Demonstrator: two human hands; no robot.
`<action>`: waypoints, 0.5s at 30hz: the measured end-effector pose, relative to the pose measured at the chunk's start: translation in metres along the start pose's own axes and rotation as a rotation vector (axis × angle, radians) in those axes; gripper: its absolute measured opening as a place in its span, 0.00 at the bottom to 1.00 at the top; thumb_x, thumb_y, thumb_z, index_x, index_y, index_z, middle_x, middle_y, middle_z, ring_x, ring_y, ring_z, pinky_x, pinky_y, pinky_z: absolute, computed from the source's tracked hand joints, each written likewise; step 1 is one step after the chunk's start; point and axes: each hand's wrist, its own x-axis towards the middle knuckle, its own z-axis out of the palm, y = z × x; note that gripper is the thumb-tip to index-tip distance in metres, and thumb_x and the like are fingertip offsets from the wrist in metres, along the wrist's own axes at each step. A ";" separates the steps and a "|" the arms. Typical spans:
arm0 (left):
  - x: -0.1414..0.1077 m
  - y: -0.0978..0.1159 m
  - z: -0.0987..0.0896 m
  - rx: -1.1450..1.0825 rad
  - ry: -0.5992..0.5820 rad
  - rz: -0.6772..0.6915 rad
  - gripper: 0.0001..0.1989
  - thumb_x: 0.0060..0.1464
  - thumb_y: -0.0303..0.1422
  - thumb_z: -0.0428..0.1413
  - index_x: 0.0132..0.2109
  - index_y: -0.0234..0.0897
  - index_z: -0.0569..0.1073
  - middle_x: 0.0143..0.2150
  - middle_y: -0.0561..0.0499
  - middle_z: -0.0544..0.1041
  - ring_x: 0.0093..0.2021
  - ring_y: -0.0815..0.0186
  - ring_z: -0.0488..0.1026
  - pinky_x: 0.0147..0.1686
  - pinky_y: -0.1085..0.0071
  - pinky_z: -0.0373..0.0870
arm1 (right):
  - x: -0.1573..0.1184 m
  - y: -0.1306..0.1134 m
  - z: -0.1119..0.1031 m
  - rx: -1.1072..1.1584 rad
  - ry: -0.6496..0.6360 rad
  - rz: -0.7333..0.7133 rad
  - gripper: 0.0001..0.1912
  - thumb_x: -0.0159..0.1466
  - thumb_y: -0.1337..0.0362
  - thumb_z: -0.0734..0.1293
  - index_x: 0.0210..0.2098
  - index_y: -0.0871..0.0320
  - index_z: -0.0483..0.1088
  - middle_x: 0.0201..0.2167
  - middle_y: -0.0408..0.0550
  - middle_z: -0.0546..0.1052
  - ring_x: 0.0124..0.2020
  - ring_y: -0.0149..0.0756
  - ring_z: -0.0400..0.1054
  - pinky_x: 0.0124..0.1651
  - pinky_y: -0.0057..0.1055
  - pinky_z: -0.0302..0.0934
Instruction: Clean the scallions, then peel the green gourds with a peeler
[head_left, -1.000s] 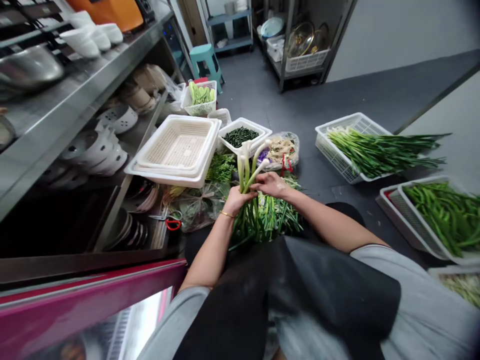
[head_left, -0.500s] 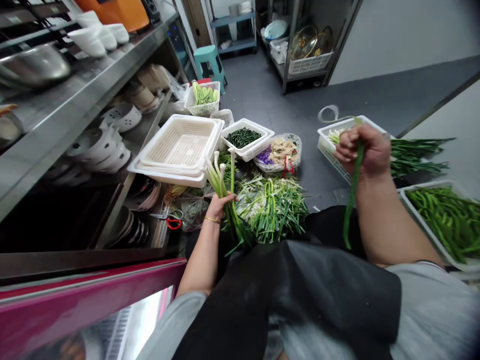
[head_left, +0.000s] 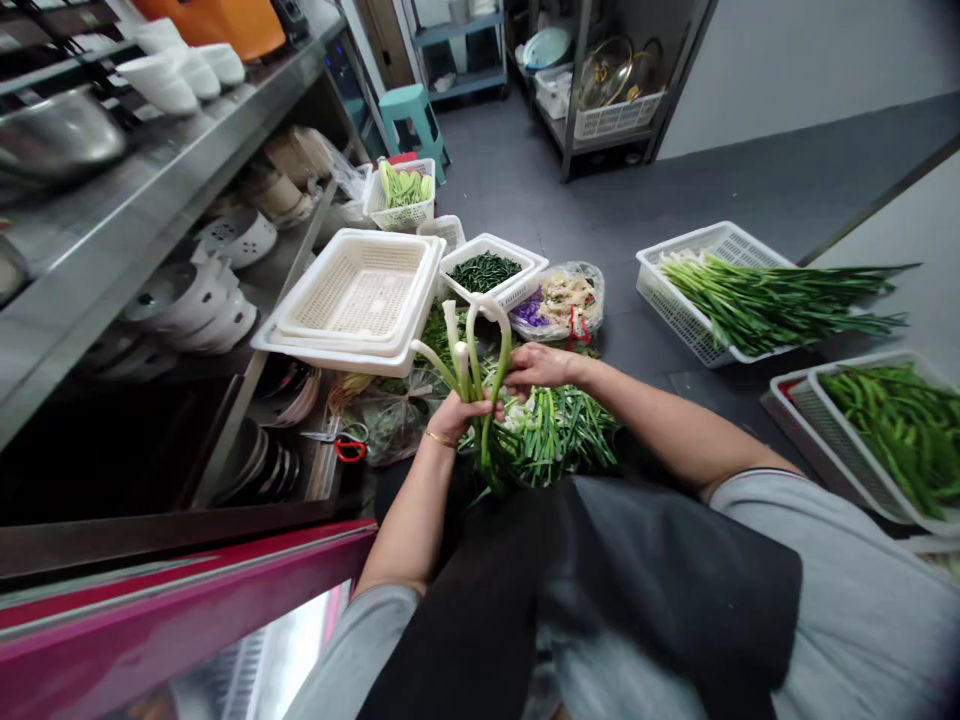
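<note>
Several green garlic stalks (head_left: pixel 461 365) stand pale ends up in my left hand (head_left: pixel 459 418), which is wrapped round them above my lap. One pale stalk bends over in a loop toward my right hand (head_left: pixel 541 368). The curled fingers of that hand meet the side of this looped stalk; their tips are partly hidden. Beneath both hands lies a heap of green leaves and trimmings (head_left: pixel 562 435). The lower leaves of the held bunch hang down over my dark apron (head_left: pixel 600 560).
On the right, a white basket (head_left: pixel 679 310) holds more green garlic, near a basket of green peppers (head_left: pixel 900 430). Ahead are empty stacked white trays (head_left: pixel 360 295), a basket of dark green chillies (head_left: pixel 486 272) and a bag of scraps (head_left: pixel 566 300). Red-handled scissors (head_left: pixel 349 447) lie left.
My right hand has come down and left from a raised position at the right, where it held a long green leaf, to the bunch. One stalk is now bent over.
</note>
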 end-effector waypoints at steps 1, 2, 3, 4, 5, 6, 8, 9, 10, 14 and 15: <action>-0.003 -0.003 -0.002 -0.025 -0.042 -0.021 0.19 0.34 0.40 0.68 0.29 0.29 0.75 0.24 0.47 0.76 0.23 0.64 0.73 0.24 0.71 0.67 | -0.007 -0.002 -0.006 0.039 -0.018 0.010 0.16 0.58 0.53 0.67 0.32 0.63 0.72 0.24 0.47 0.76 0.21 0.30 0.70 0.28 0.29 0.67; -0.006 -0.006 -0.005 -0.052 -0.079 -0.027 0.20 0.33 0.41 0.68 0.30 0.29 0.75 0.23 0.46 0.76 0.23 0.64 0.73 0.23 0.71 0.67 | -0.016 -0.004 -0.013 0.080 -0.006 0.021 0.16 0.57 0.54 0.68 0.32 0.63 0.72 0.24 0.47 0.76 0.20 0.30 0.69 0.27 0.29 0.66; -0.008 -0.009 -0.007 -0.078 -0.100 -0.019 0.21 0.34 0.42 0.67 0.31 0.28 0.76 0.22 0.46 0.76 0.22 0.64 0.73 0.23 0.71 0.67 | -0.028 -0.006 -0.021 0.128 0.039 0.030 0.15 0.56 0.55 0.69 0.33 0.63 0.72 0.25 0.47 0.76 0.20 0.29 0.69 0.27 0.29 0.66; -0.010 -0.012 -0.009 -0.100 -0.104 -0.004 0.21 0.35 0.41 0.67 0.33 0.28 0.76 0.22 0.46 0.76 0.22 0.64 0.72 0.23 0.71 0.67 | -0.041 -0.008 -0.029 0.188 0.130 0.022 0.15 0.55 0.56 0.70 0.33 0.62 0.73 0.24 0.47 0.75 0.20 0.29 0.68 0.26 0.28 0.65; -0.011 -0.014 -0.012 -0.116 -0.090 0.012 0.21 0.36 0.41 0.66 0.35 0.28 0.77 0.22 0.46 0.76 0.22 0.65 0.72 0.23 0.72 0.67 | -0.057 -0.010 -0.038 0.253 0.264 -0.003 0.14 0.54 0.56 0.70 0.34 0.61 0.73 0.23 0.46 0.75 0.19 0.28 0.67 0.25 0.28 0.64; -0.011 -0.016 -0.015 -0.126 -0.062 0.027 0.21 0.38 0.40 0.66 0.38 0.28 0.77 0.23 0.46 0.77 0.22 0.65 0.72 0.23 0.72 0.67 | -0.073 -0.012 -0.046 0.320 0.422 -0.049 0.13 0.54 0.56 0.70 0.33 0.59 0.72 0.22 0.43 0.73 0.18 0.26 0.65 0.24 0.26 0.62; -0.011 -0.018 -0.021 -0.140 0.006 0.041 0.20 0.41 0.38 0.65 0.41 0.28 0.76 0.24 0.47 0.77 0.22 0.67 0.72 0.22 0.74 0.66 | -0.103 -0.012 -0.061 0.396 0.769 -0.178 0.09 0.58 0.55 0.67 0.32 0.54 0.70 0.19 0.39 0.69 0.15 0.21 0.58 0.21 0.23 0.57; -0.011 -0.019 -0.024 -0.149 0.044 0.044 0.20 0.42 0.37 0.64 0.42 0.29 0.76 0.25 0.47 0.78 0.22 0.68 0.72 0.22 0.74 0.66 | -0.116 -0.010 -0.066 0.370 0.928 -0.223 0.09 0.60 0.54 0.64 0.31 0.52 0.69 0.19 0.38 0.68 0.13 0.20 0.55 0.20 0.22 0.54; -0.012 -0.019 -0.026 -0.159 0.081 0.047 0.20 0.42 0.36 0.64 0.42 0.29 0.76 0.25 0.47 0.78 0.22 0.68 0.72 0.22 0.75 0.66 | -0.126 -0.005 -0.070 0.267 1.029 -0.215 0.10 0.63 0.55 0.61 0.30 0.51 0.68 0.18 0.38 0.67 0.13 0.20 0.53 0.21 0.22 0.54; -0.012 -0.015 -0.023 -0.168 0.158 0.048 0.21 0.41 0.36 0.65 0.42 0.29 0.76 0.28 0.45 0.79 0.24 0.68 0.73 0.24 0.75 0.67 | -0.130 0.026 -0.063 -0.382 0.910 0.136 0.19 0.66 0.57 0.57 0.26 0.58 0.70 0.15 0.41 0.69 0.15 0.25 0.59 0.22 0.22 0.60; -0.010 -0.014 -0.019 -0.158 0.169 0.051 0.21 0.41 0.36 0.65 0.43 0.28 0.76 0.29 0.44 0.80 0.25 0.68 0.74 0.25 0.74 0.68 | -0.123 0.034 -0.056 -0.486 0.839 0.204 0.19 0.65 0.57 0.59 0.24 0.60 0.71 0.14 0.41 0.68 0.15 0.24 0.59 0.21 0.20 0.59</action>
